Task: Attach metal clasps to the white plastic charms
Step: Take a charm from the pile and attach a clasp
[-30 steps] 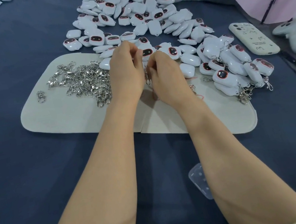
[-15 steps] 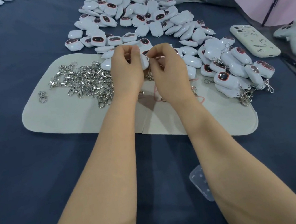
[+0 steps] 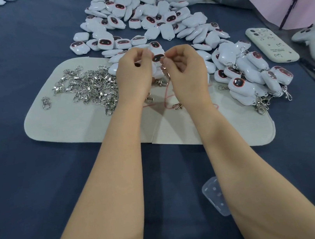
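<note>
Fingers, left hand (image 3: 135,75): curled round a white charm (image 3: 157,64).
Fingers, right hand (image 3: 186,70): pinched a metal clasp (image 3: 167,75) beside that charm.
Clasp pile (image 3: 90,86): lay on beige mat (image 3: 61,123), left of the hands.
Loose charms (image 3: 147,18): heaped beyond the mat.

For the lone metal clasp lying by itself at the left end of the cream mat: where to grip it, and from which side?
Pinch the lone clasp across its narrow sides, coming straight down from above. It lies flat on the cream mat, apart from the clasp pile, so bare mat either side likely leaves fingertip room.
</note>
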The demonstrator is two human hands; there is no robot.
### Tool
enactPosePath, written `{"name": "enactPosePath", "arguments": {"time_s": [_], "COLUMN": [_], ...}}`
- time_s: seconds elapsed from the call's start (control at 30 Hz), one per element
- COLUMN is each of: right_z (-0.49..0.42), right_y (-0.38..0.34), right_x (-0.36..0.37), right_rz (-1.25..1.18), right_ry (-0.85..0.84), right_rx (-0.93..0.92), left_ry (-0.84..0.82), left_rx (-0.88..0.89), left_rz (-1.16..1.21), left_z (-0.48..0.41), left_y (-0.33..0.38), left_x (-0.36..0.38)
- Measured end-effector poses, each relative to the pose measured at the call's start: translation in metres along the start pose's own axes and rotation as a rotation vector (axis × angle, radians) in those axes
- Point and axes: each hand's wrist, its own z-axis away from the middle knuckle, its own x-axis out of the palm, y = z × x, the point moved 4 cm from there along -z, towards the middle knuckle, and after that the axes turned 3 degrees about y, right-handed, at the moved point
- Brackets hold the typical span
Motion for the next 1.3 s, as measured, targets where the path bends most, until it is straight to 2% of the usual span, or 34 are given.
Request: {"name": "enactPosePath", "arguments": {"time_s": [0.13, 0.27, 0.5, 0.7, 1.3], "right_z": [-0.0036, -0.0038, -0.0045, -0.0015, -0.0028], "right_y": [0.0031, 0.0053, 0.0077, 0.0033, 0.004], "right_x": [-0.0042, -0.0034, -0.0036, -0.0014, -0.0038], "right_rz": [-0.005, 0.017, 0.119, 0.19, 0.196], "right_ry": [0.018, -0.035, -0.001, -0.001, 0.051], "right_rx": [0.022, 0.051, 0.041, -0.027, 0.025], "left_ry": [-0.111, -0.083, -0.045, -0.028, -0.031], "left_rx": [0.081, 0.183, 0.103, 0.137, 0.227], "left_rz": [-0.17, -0.349, -0.202, -0.269, -0.344], "left_z": [0.0029, 0.0035, 0.0045, 0.0018, 0.0051], "left_y": [0.0079, 0.0094, 0.0034, 0.0016, 0.0047], "left_x": [0.0047, 0.0073, 0.0062, 0.0064, 0.0101]}}
